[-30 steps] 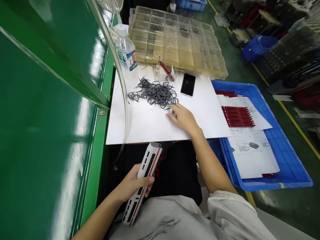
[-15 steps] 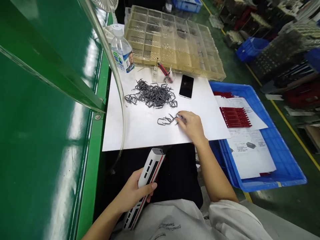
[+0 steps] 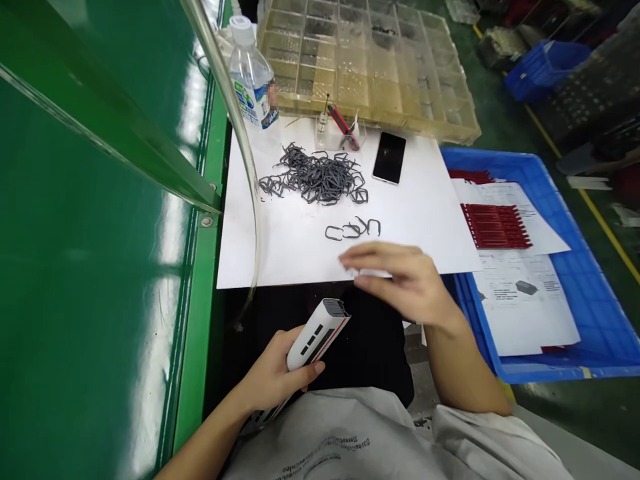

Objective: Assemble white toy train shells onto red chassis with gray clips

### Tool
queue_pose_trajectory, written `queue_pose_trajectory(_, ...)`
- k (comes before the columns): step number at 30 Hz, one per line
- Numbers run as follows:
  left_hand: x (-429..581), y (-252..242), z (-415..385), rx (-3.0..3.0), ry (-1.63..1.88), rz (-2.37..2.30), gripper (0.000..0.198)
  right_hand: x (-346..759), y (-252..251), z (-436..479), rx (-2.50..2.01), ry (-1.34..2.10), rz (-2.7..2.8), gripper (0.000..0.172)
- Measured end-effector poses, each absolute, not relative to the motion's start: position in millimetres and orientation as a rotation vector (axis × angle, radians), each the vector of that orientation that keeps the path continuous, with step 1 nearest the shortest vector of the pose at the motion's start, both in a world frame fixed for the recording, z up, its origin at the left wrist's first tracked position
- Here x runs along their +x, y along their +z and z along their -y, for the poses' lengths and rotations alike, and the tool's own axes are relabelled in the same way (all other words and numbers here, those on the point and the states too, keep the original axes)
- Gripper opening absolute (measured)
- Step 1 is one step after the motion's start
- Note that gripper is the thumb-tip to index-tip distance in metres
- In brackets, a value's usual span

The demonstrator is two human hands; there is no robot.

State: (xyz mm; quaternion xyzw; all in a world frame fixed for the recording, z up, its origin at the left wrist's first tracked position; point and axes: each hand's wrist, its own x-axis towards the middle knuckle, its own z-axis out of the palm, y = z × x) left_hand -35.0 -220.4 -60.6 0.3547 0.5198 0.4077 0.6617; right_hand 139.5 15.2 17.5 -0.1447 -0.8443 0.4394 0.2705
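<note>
My left hand (image 3: 285, 373) is wrapped round a white model train carriage (image 3: 311, 343) with dark windows and a red stripe, tilted up over my lap. Its lower part is partly hidden by my hand and shirt. My right hand (image 3: 395, 277) hovers at the table's front edge, just above and to the right of the carriage's end. Motion blurs its bent fingers; a small greyish shape shows between thumb and fingertips, too smeared to name. Several bent grey clips (image 3: 351, 231) lie beyond it on white paper (image 3: 290, 253). Behind them sits a heap of similar clips (image 3: 325, 177).
A phone (image 3: 389, 157), a small clear holder (image 3: 364, 138) with tools, and a water bottle (image 3: 254, 77) stand behind the heap. Further back is a compartment tray (image 3: 395, 100). A blue crate (image 3: 595, 307) with red parts is at right. A clear hose (image 3: 245, 147) hangs at left.
My right hand has left the loose clips and come back towards me, near the carriage's end. My left hand still holds the carriage. The whole view has shifted slightly.
</note>
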Motion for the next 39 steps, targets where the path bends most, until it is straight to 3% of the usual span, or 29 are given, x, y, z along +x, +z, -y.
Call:
queue_pose_trajectory(6,-34,-62,224,0.802,0.908,-1.131,0.036,152,29,38,-0.25,1.185,2.347,0.038)
queue_pose_trajectory(13,-31,-61,227,0.806,0.936,-1.091,0.041,156,25,46,-0.296,1.186,2.284,0.034)
queue_pose_trajectory(22,-27,-65,238,0.776,0.927,-1.049,0.044,160,23,50,-0.084,1.047,2.355,0.052)
queue_pose_trajectory(31,-22,-51,230,0.903,0.885,-1.12,0.018,176,32,65,-0.14,0.878,2.473,0.071)
queue_pose_trajectory(39,-22,-48,233,0.942,0.81,-1.177,0.015,184,16,70,-0.089,0.757,2.442,0.075)
